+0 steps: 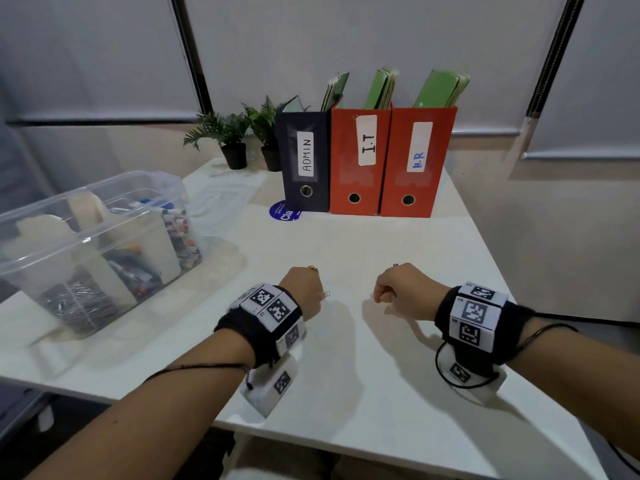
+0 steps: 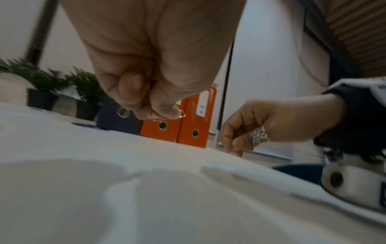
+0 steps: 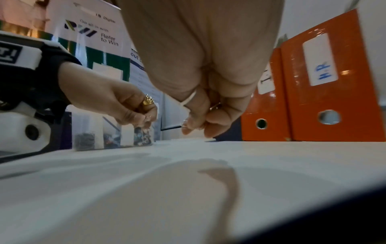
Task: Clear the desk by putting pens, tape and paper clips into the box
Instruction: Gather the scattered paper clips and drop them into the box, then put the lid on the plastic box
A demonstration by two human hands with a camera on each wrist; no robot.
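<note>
Two forearms reach in over the near edge of a white desk [image 1: 398, 237], each wrist wrapped in a black band carrying white blocks printed with square black-and-white codes. On the left, the left hand [image 1: 303, 289] hovers just above the desk's middle with its fingers curled inward; in the left wrist view, thin silver wire paper clips [image 2: 165, 115] show pinched at the fingertips, and one clip pokes out beside the knuckles in the head view. A gold ring sits on this hand. On the right, the right hand [image 1: 403, 289] is level with it and a little apart, fingers curled, fingertips close to the desk; the right wrist view shows something small and pale at its fingertips, too blurred to tell what it is. This hand wears a silver ring.

At the desk's left edge stands a clear plastic box [image 1: 41, 220], open at the top, with dividers inside. It holds pale rolls of tape, a pile of dark clips toward its near end, and coloured pens or markers at its right end.

Along the far edge stand three file holders: navy one [image 1: 304, 161] labelled ADMIN, orange one [image 1: 360, 161] labelled I.T, orange one [image 1: 415, 161] labelled H.R, with green folders sticking out. Two small potted plants [image 1: 235, 140] sit at the far left corner.
</note>
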